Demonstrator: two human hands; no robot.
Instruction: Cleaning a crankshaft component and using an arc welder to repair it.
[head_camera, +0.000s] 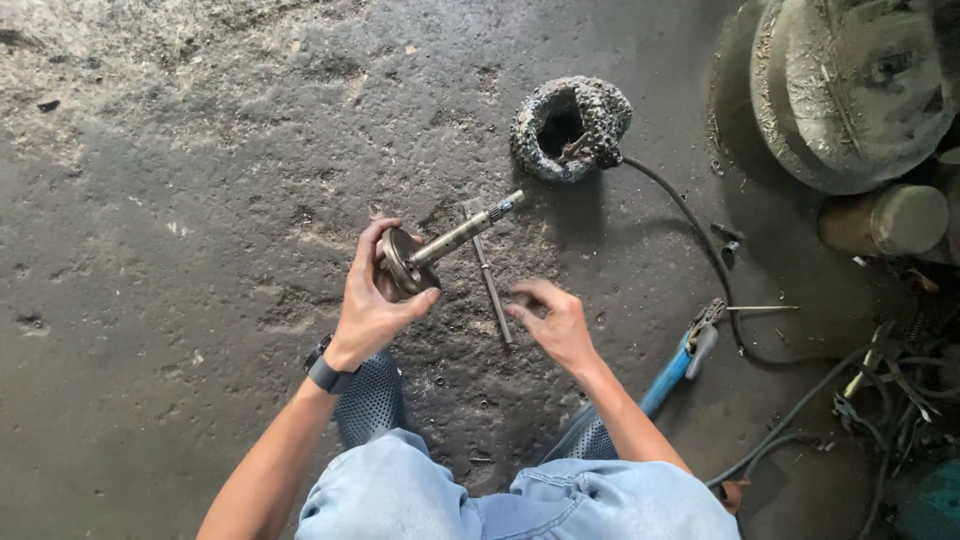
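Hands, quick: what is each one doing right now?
Left hand: closed around the disc end of a metal shaft.
Right hand: open, holding nothing, fingers near a thin metal rod on the floor.

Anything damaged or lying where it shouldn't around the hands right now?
The crusted round lump on the floor looks odd: rough, slag-coated and hollow. The blue-handled clamp lies loose beside the right hand, its cable trailing. The shaft with a disc in the left hand shows no clear damage. A thin rod lies beneath it.
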